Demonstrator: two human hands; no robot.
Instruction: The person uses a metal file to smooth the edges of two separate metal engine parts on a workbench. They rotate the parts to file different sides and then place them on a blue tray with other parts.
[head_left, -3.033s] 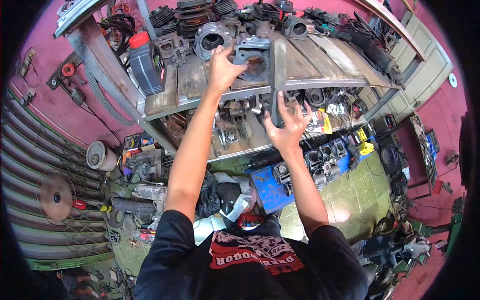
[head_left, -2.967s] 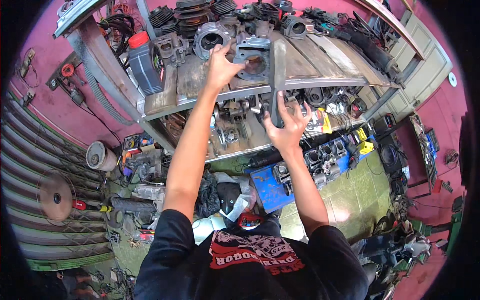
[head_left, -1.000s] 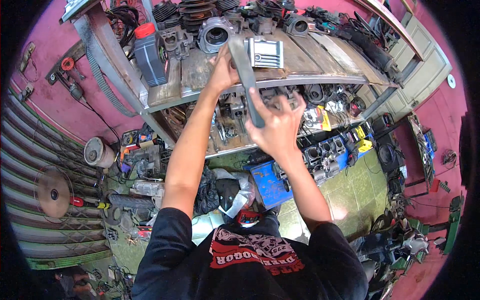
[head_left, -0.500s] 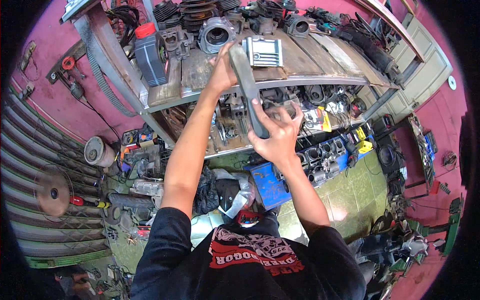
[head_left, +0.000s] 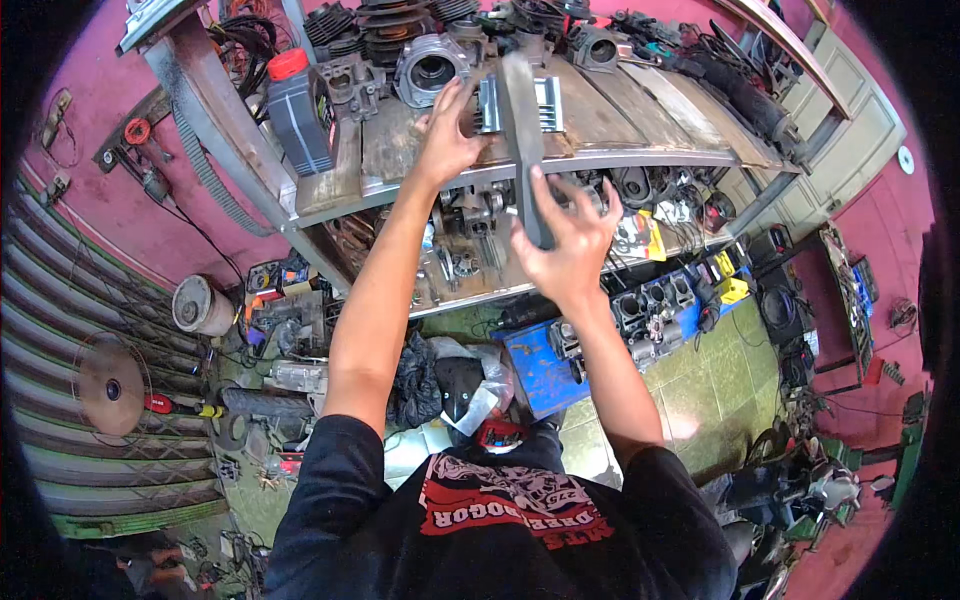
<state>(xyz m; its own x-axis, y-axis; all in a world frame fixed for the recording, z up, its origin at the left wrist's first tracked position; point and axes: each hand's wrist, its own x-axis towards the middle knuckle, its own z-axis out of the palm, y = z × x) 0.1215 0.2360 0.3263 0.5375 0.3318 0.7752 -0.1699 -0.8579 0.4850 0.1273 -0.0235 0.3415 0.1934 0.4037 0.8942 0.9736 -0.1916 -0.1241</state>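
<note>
Since half a second ago, both hands have lifted the long grey flat metal bar (head_left: 524,140) higher over the wooden workbench shelf (head_left: 620,110). Right hand (head_left: 566,240) clasps its lower end; left hand (head_left: 447,138) rests open-fingered beside it. Probably heavy and rigid: best held low.

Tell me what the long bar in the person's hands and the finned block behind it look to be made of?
The bar, gripped by the right hand, looks like dull grey metal, flat-sided and unpainted. The finned block, by the left hand, seems cast aluminium: pale silvery with parallel ribs.
</note>
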